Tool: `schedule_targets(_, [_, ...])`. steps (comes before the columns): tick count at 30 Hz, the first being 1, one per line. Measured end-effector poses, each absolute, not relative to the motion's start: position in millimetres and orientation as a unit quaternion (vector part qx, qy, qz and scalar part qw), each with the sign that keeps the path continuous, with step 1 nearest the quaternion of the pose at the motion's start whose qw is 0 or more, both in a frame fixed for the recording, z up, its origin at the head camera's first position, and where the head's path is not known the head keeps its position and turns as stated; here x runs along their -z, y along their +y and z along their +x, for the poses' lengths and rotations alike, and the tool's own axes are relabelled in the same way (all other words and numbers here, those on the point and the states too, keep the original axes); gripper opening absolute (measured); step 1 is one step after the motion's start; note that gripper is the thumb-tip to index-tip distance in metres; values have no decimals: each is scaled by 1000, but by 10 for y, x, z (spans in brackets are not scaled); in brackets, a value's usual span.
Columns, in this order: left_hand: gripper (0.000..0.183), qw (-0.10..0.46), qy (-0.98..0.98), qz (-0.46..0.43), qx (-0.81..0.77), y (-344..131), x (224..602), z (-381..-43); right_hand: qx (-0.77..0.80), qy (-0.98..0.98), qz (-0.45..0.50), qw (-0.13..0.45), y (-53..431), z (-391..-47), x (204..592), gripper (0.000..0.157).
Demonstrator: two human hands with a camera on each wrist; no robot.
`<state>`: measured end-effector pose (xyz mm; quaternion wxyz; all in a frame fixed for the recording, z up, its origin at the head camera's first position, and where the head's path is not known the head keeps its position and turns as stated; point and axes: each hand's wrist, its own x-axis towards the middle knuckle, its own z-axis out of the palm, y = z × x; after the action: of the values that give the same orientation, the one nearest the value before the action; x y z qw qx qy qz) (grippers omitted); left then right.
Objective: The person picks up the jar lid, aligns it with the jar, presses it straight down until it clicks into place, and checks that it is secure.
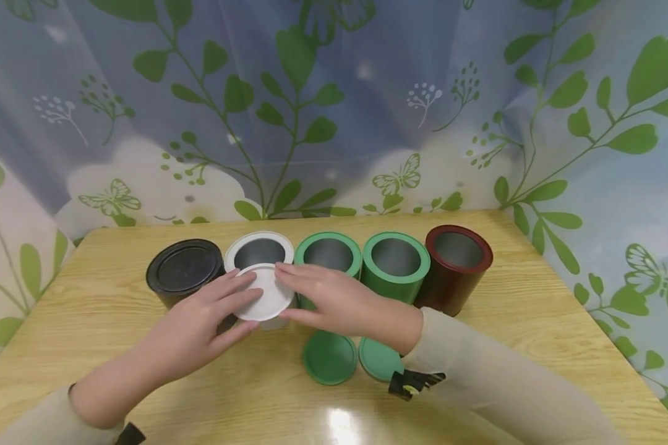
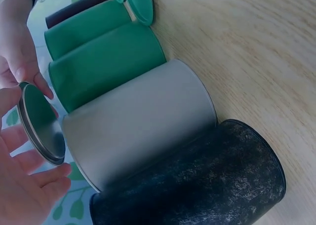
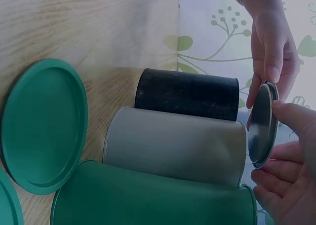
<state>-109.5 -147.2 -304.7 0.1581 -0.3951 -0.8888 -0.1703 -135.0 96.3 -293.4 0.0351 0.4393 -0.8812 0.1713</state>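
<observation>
A round white lid (image 1: 268, 292) is held between both hands, close over the open mouth of a white can (image 2: 143, 121). My left hand (image 1: 197, 321) grips the lid's left edge, fingertips on its top and thumb at its near side. On the opposite edge, my right hand (image 1: 334, 300) holds it with thumb and fingers. In the right wrist view the lid's metal underside (image 3: 259, 121) shows, apart from the can's rim. The near part of the white can is covered by the lid and hands in the head view.
Left of the white can stands a black can (image 1: 182, 269) with its top covered. To the right are two open green cans (image 1: 362, 256) and an open dark red can (image 1: 451, 284). Two green lids, one darker (image 1: 329, 358) and one lighter (image 1: 380, 358), lie in front on the wooden table (image 1: 245, 402).
</observation>
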Motion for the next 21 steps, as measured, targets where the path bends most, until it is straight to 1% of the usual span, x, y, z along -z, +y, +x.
schedule_targets(7, [42,139,-893,-394,170,-1489,3042,-1180,-172,-883,436,33,939,-1413,2938,58])
schedule_targets(14, [40,122,-899,-385,166,-1475,3045,-1274,-167,-886,430,45,919,-1478,2947,53])
schedule_targets(21, [40,119,-901,-382,167,-1474,3050,-1336,-154,-887,432,50,919,-1534,2966,50])
